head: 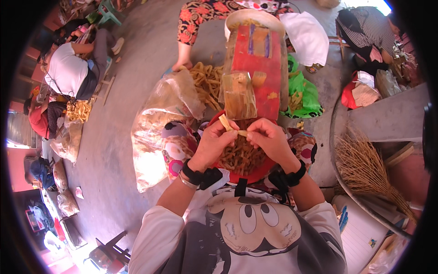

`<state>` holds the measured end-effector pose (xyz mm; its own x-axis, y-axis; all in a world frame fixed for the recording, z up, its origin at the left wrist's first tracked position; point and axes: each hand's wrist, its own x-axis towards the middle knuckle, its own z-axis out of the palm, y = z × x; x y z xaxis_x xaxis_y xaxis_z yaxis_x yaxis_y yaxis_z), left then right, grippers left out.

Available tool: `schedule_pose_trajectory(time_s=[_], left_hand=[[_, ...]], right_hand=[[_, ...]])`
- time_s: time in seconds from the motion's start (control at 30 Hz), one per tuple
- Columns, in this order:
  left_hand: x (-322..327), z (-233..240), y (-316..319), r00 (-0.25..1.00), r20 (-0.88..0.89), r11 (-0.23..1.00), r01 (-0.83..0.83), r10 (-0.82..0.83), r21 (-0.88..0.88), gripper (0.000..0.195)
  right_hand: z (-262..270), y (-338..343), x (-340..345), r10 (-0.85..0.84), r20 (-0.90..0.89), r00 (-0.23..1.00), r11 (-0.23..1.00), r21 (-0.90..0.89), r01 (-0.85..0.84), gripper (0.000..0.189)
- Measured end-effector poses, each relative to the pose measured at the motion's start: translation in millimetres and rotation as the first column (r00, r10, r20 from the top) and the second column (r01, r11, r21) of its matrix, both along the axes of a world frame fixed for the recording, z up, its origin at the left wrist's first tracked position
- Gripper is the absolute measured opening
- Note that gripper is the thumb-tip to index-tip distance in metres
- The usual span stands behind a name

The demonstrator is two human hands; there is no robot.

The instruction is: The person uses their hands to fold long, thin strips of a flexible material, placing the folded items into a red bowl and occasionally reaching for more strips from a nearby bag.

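Note:
Between my two hands is a pale yellow folded strip [224, 122] of what looks like dried plant material. My left hand [219, 137] pinches its upright part with thumb and fingers. The strip's short sideways end is pinched by my right hand [265, 137]. Below both hands a red basin [239, 178] on my lap holds many small brown folded pieces [241, 156]. Just beyond the hands, a clear plastic packet [239, 97] of yellowish strips lies on a red-topped wooden board [268, 111].
A large clear plastic sack [154, 137] and loose yellow strips [207, 80] lie left of the board, a green bag [303, 96] right of it. A round basket [255, 15] stands at its far end near another person's leg. A twig broom [366, 167] rests at right.

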<state>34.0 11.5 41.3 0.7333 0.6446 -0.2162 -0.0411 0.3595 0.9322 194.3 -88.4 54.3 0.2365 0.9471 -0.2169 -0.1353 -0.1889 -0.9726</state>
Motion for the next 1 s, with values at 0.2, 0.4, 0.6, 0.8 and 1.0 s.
schedule_pose_trajectory(time_s=[0.2, 0.4, 0.6, 0.8, 1.0], left_hand=[[31, -29, 25, 0.991, -0.024, 0.955, -0.117, 0.128, 0.272, 0.009], [39, -41, 29, 0.953, -0.103, 0.895, -0.227, 0.285, 0.384, 0.008], [46, -34, 32, 0.916, -0.229, 0.774, -0.124, 0.329, 0.620, 0.012], [57, -29, 35, 0.875, -0.335, 0.643, 0.035, 0.351, 0.765, 0.016], [57, -34, 41, 0.857, -0.377, 0.601, 0.102, 0.352, 0.793, 0.016]], right_hand=[[-35, 36, 7, -0.268, 0.253, 0.930, 0.947, 0.247, 0.206, 0.012], [-43, 52, 13, -0.312, 0.358, 0.880, 0.942, 0.236, 0.238, 0.011], [-47, 59, 13, -0.272, 0.464, 0.843, 0.959, 0.198, 0.201, 0.011], [-45, 63, 12, -0.272, 0.629, 0.728, 0.961, 0.223, 0.165, 0.011], [-58, 60, 14, -0.315, 0.596, 0.739, 0.949, 0.224, 0.223, 0.010]])
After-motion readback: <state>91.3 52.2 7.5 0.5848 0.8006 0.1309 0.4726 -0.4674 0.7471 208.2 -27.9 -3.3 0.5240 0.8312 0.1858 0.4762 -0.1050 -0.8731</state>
